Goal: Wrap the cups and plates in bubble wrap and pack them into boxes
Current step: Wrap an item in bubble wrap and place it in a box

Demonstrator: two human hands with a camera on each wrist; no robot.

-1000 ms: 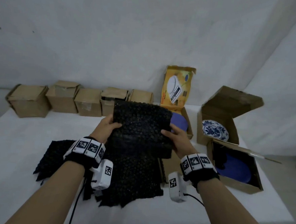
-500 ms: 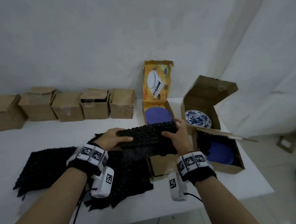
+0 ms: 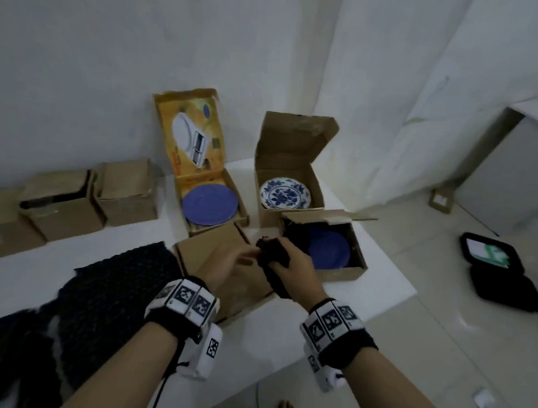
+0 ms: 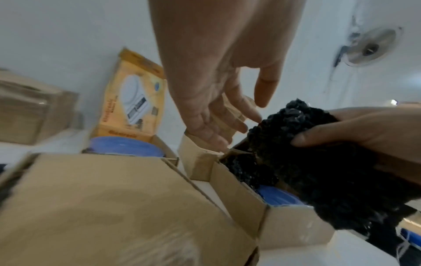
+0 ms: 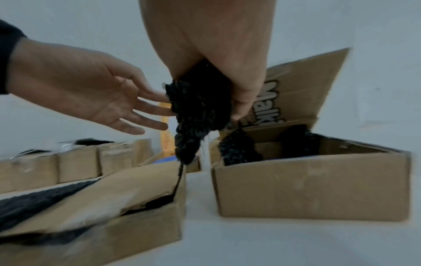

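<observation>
Box (image 3: 346, 269) w/ blue plate (image 3: 333, 251), right hand (image 3: 292, 266) gripping wrap (image 3: 272, 255)

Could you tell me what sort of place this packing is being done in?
Probably a plain room set up as a makeshift packing station, not a warehouse: a white-covered table against a bare white wall, a row of small cardboard boxes, a tiled floor and a wall fan.

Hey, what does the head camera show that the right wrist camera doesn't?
Only the head view shows the blue-and-white patterned plate in its open box and the black case on the floor. Only the right wrist view shows dark lettering inside a raised box flap. Both show the right hand gripping crumpled black bubble wrap and the open left hand beside it.
</observation>
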